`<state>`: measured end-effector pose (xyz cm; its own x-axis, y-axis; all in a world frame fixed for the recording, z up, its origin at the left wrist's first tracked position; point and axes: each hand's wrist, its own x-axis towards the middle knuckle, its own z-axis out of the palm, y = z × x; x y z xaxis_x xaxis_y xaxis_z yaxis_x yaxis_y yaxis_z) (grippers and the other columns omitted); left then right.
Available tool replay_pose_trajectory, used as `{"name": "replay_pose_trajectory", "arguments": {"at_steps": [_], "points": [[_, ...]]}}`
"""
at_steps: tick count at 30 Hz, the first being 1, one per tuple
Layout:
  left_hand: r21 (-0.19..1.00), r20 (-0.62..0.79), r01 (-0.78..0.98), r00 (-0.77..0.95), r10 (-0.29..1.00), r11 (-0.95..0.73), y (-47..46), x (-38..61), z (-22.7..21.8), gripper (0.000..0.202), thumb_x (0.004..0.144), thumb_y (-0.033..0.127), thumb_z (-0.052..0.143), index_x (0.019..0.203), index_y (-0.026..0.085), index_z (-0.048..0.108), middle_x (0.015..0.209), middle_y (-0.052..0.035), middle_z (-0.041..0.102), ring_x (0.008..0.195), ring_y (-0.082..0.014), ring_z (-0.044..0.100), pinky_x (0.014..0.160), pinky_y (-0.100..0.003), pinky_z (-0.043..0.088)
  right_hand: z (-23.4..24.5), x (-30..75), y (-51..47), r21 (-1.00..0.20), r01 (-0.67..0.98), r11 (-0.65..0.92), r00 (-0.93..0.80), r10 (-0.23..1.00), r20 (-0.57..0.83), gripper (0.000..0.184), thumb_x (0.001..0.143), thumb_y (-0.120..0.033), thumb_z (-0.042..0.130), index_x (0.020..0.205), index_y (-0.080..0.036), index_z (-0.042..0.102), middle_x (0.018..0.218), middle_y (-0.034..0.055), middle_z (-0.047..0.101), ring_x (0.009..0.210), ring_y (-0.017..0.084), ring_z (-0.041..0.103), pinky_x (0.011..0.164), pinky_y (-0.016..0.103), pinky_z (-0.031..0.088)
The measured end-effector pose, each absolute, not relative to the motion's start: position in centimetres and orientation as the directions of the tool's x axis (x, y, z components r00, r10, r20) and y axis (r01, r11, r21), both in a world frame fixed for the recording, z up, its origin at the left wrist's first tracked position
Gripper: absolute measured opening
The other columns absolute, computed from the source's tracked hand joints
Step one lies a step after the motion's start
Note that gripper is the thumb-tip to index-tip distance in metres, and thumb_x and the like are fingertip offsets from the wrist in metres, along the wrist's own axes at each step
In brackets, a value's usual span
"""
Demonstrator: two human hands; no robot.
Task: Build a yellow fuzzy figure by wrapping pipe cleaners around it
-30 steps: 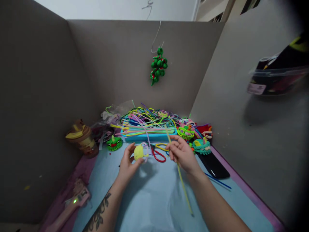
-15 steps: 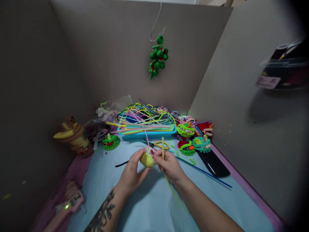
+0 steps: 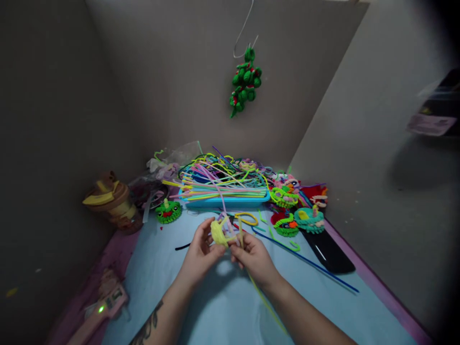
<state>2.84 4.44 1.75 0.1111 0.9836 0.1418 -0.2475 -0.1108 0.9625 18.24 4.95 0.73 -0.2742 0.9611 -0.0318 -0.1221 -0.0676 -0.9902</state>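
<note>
My left hand (image 3: 201,249) is closed around a pale yellow bundle of wound pipe cleaners (image 3: 218,233), fingers behind it and thumb below. Short yellow ends stick out of the bundle toward the right. My right hand (image 3: 253,254) pinches a yellow pipe cleaner (image 3: 268,304) beside the bundle; its long tail hangs past the wrist toward the front. A lilac pipe cleaner (image 3: 222,199) reaches from the tray to just behind the bundle, and I cannot tell whether it is joined there. Yellow-handled scissors (image 3: 247,219) lie just beyond my hands.
A blue tray (image 3: 226,204) heaped with pipe cleaners stands at the back. Finished figures, including a green one (image 3: 168,211), sit on both sides. At right are a black phone-like slab (image 3: 332,254) and a dark blue pipe cleaner (image 3: 309,259). A pink glue gun (image 3: 109,302) lies front left.
My left hand has turned the yellow bundle, so its looped side and loose ends now show. My right hand stays close beside it. The whole view has shifted slightly.
</note>
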Motion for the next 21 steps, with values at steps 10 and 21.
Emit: {"name": "replay_pose_trajectory", "arguments": {"at_steps": [10, 21], "points": [[0.972, 0.116, -0.217, 0.098, 0.988, -0.092, 3.6, 3.2, 1.9, 0.072, 0.073, 0.036, 0.068, 0.135, 0.021, 0.034, 0.135, -0.014, 0.044, 0.115, -0.026, 0.051, 0.096, -0.039, 0.043, 0.1, 17.8, 4.7, -1.0, -0.029, 0.014, -0.318, 0.948, 0.022, 0.028, 0.078, -0.043, 0.061, 0.074, -0.017, 0.053, 0.057, -0.0037, 0.052, 0.046, 0.007, 0.039, 0.044, 0.019, 0.03], [0.825, 0.468, 0.365, -0.017, 0.883, -0.431, 4.0, 1.8, 0.7, 0.078, 0.077, 0.017, 0.06, 0.141, 0.026, 0.019, 0.134, -0.0119, 0.047, 0.122, -0.0246, 0.046, 0.103, -0.042, 0.036, 0.1, 19.2, 5.3, -0.985, -0.163, 0.057, -0.167, 0.982, 0.084, 0.042, 0.086, -0.055, 0.045, 0.096, -0.016, 0.058, 0.061, -0.0011, 0.054, 0.041, 0.005, 0.035, 0.04, 0.019, 0.028]]}}
